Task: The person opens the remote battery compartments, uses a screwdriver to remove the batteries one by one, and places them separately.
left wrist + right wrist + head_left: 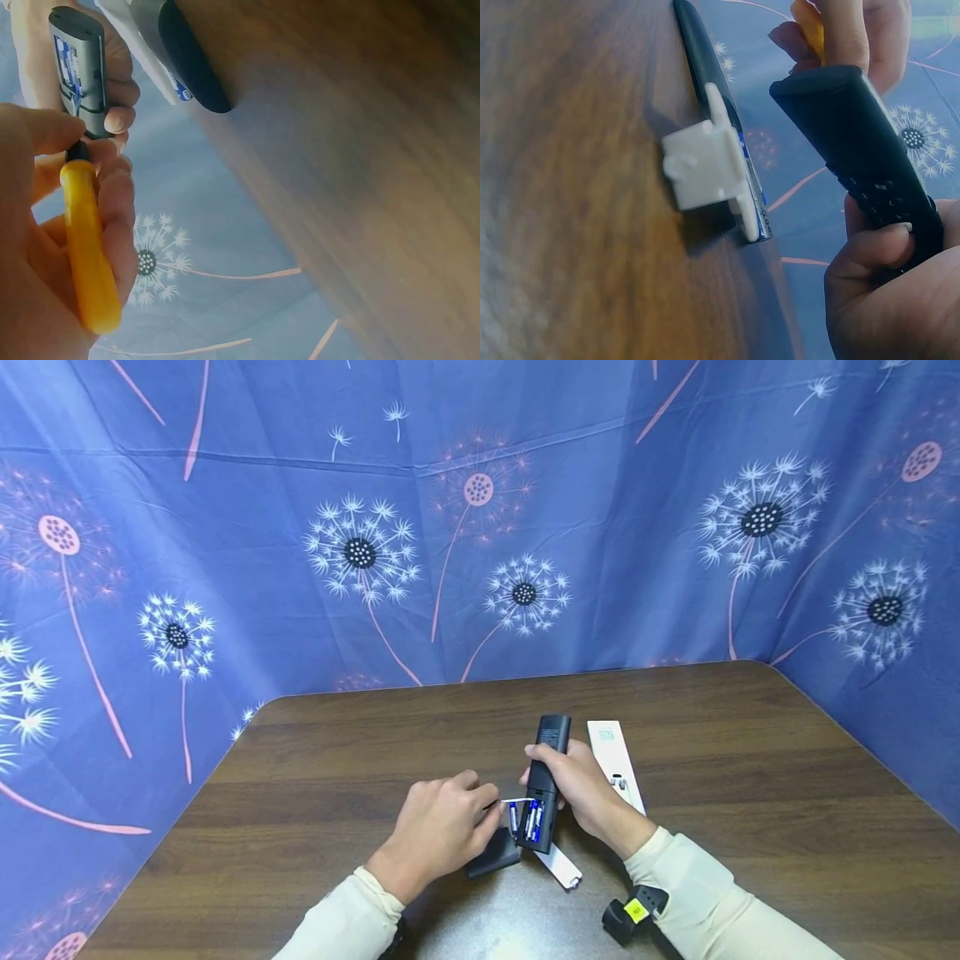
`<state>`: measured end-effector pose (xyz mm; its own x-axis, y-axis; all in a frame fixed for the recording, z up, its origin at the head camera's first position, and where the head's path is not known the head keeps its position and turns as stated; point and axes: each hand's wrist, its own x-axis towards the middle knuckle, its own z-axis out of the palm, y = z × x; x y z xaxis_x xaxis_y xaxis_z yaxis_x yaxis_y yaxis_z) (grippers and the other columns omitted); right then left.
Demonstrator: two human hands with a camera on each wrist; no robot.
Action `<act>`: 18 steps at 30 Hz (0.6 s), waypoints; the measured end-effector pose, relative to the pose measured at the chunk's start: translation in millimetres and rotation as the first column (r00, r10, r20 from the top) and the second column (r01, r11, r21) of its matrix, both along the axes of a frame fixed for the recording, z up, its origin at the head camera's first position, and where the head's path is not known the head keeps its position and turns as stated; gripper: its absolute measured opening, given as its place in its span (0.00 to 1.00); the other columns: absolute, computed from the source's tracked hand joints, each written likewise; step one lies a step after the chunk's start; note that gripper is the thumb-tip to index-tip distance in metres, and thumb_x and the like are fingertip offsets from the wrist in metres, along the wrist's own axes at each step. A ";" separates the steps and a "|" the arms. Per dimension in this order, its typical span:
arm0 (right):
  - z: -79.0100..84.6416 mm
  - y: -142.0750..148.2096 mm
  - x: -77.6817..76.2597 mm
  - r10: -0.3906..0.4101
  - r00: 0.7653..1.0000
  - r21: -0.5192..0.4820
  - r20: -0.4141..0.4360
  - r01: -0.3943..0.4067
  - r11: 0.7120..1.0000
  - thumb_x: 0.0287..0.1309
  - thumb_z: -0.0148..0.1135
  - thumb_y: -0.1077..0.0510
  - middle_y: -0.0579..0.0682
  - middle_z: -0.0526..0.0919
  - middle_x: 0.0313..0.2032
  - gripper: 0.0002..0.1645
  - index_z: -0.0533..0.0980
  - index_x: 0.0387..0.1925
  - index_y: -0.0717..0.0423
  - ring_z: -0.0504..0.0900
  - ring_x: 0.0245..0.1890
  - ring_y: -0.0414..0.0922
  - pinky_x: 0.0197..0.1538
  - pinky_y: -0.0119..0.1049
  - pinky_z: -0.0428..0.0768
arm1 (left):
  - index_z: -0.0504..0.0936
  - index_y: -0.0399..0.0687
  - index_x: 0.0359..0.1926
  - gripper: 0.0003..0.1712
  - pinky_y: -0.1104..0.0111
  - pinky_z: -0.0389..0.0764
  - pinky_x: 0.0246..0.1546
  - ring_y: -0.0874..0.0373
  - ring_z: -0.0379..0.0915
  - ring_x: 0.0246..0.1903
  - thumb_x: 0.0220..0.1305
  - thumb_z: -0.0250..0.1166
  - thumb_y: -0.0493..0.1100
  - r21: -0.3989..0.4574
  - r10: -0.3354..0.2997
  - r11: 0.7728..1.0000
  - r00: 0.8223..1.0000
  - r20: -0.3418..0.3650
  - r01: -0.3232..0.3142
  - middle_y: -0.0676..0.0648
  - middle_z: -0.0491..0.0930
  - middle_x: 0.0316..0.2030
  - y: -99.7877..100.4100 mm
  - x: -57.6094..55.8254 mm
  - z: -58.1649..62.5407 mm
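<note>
My right hand (588, 785) grips a black remote control (553, 735), its back facing up in the head view. Its battery compartment is uncovered, and blue batteries (534, 821) lie inside. My left hand (442, 827) holds a screwdriver with a yellow handle (90, 255) and a black collar. The tip of its thin shaft (517, 800) is at the compartment's edge; whether it touches a battery I cannot tell. Below the remote lie a black cover (492, 853), a loose blue battery (513, 817) and a white piece with a small end tab (561, 867).
Beyond my right hand lies a white remote-like strip (606, 739) with a printed code and a dark opening, partly hidden by the forearm. The brown wooden table (337, 760) meets a blue dandelion-patterned cloth (262, 527) at the back and sides. A black wrist device (633, 912) is on my right wrist.
</note>
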<state>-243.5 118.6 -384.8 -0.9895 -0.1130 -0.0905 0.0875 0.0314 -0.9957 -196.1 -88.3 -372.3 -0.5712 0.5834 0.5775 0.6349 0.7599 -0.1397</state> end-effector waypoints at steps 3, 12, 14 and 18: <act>-0.6 -0.9 -0.2 0.003 1.000 0.003 0.003 -0.003 1.000 0.66 0.58 0.50 0.60 0.87 0.32 0.24 0.73 0.48 0.69 0.83 0.24 0.44 0.19 0.33 0.64 | 0.78 0.57 0.22 0.14 0.67 0.64 0.13 0.63 0.64 0.13 0.63 0.68 0.52 0.000 0.006 1.000 1.000 -0.006 -0.006 0.57 0.69 0.18 -0.1 -0.2 0.9; -0.2 -0.5 0.9 0.027 0.999 0.002 0.022 -0.027 1.000 0.65 0.59 0.49 0.56 0.85 0.29 0.24 0.72 0.49 0.67 0.83 0.24 0.45 0.19 0.34 0.68 | 0.80 0.58 0.24 0.13 0.67 0.65 0.14 0.63 0.64 0.13 0.65 0.66 0.53 -0.026 0.006 1.000 1.000 0.007 -0.006 0.57 0.70 0.19 1.4 -0.4 -0.6; -0.6 -0.4 1.2 0.033 0.999 -0.001 0.025 -0.033 0.999 0.65 0.59 0.50 0.56 0.85 0.29 0.23 0.72 0.49 0.66 0.83 0.25 0.45 0.19 0.34 0.70 | 0.81 0.58 0.24 0.13 0.67 0.65 0.14 0.63 0.64 0.13 0.64 0.67 0.53 -0.030 -0.003 1.000 1.000 0.007 0.004 0.57 0.69 0.18 1.7 -0.9 -0.5; -2.4 0.0 1.6 0.053 0.998 -0.006 0.030 -0.053 0.999 0.64 0.59 0.51 0.56 0.85 0.28 0.22 0.72 0.49 0.65 0.83 0.26 0.46 0.23 0.36 0.74 | 0.81 0.58 0.24 0.12 0.68 0.64 0.13 0.64 0.64 0.13 0.63 0.67 0.52 -0.051 -0.027 0.998 1.000 0.003 0.027 0.58 0.67 0.18 2.4 -1.6 -0.4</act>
<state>-241.9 118.5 -387.1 -0.9788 -0.1658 -0.1199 0.1163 0.0315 -0.9927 -197.8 -86.0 -372.7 -0.5558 0.6272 0.5456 0.6554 0.7344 -0.1764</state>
